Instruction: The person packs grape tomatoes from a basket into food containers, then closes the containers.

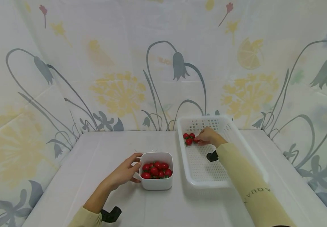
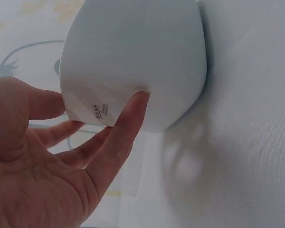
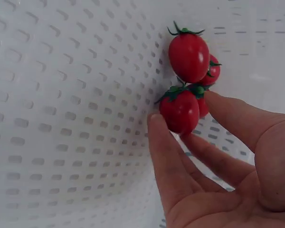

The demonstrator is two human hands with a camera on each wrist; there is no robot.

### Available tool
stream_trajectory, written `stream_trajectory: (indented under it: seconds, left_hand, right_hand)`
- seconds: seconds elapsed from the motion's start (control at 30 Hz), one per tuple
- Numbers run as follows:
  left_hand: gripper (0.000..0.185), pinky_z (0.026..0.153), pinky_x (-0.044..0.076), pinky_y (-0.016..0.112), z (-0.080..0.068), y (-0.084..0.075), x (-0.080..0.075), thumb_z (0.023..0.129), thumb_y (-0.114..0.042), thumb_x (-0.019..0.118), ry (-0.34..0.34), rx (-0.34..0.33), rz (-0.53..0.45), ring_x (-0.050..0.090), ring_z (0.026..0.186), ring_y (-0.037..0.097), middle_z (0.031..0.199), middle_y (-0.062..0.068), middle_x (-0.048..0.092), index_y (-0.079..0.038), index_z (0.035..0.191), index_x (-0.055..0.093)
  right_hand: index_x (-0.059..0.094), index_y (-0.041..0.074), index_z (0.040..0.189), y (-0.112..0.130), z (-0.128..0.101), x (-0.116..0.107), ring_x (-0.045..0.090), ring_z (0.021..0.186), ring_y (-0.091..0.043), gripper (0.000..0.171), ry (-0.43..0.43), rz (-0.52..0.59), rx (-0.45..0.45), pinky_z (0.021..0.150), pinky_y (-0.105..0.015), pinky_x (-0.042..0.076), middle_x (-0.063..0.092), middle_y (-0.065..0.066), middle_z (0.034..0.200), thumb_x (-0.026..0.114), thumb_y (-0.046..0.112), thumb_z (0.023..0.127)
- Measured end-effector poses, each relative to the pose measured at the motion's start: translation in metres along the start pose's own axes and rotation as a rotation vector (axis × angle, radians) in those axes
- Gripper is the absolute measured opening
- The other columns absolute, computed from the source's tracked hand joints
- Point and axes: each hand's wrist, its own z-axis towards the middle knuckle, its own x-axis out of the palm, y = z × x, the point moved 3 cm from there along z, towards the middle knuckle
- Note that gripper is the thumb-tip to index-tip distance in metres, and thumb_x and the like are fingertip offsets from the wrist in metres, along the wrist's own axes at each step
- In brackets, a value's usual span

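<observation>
A white square container (image 1: 157, 184) holds several red cherry tomatoes (image 1: 154, 171). My left hand (image 1: 123, 171) rests against the container's left side, its fingers spread and lightly bent. In the left wrist view, the fingertips (image 2: 141, 97) touch the smooth outer wall near small printed lettering. Over in the white perforated basket (image 1: 190, 176), my right hand (image 1: 208, 137) pinches a cherry tomato (image 3: 179, 113) between thumb and fingers. More cherry tomatoes (image 3: 189, 56) lie right beside it, in the basket's far left part. Parts of them are hidden behind the held one.
The basket stands to the right of the container on a white-covered table (image 1: 118, 205). Its raised rim (image 1: 181, 151) runs between the two work areas. Behind rises a flower-printed curtain (image 1: 118, 63). Dark wrist devices (image 1: 110, 215) sit at both sleeves.
</observation>
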Motion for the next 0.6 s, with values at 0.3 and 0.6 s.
stream_trajectory:
  seconds: [0.3,0.6]
  left_hand:
    - [0.042,0.074,0.064,0.044,0.0,0.001,0.0,0.11,-0.017,0.046,-0.007,-0.003,-0.001,0.064,0.104,0.029,0.149,0.026,0.042,-0.013,0.151,0.042]
    - [0.041,0.074,0.064,0.044,-0.001,-0.001,0.002,0.11,-0.016,0.046,0.001,0.004,-0.001,0.064,0.103,0.029,0.148,0.026,0.043,-0.012,0.15,0.043]
  right_hand:
    - [0.06,-0.017,0.12,0.004,0.001,0.012,0.066,0.082,-0.02,0.031,0.082,0.031,-0.062,0.09,-0.041,0.061,0.065,-0.016,0.1,0.067,-0.001,0.094]
    - [0.058,-0.016,0.123,0.006,-0.002,0.013,0.065,0.081,-0.017,0.031,0.128,0.095,-0.072,0.088,-0.039,0.062,0.067,-0.011,0.093,0.064,0.001,0.097]
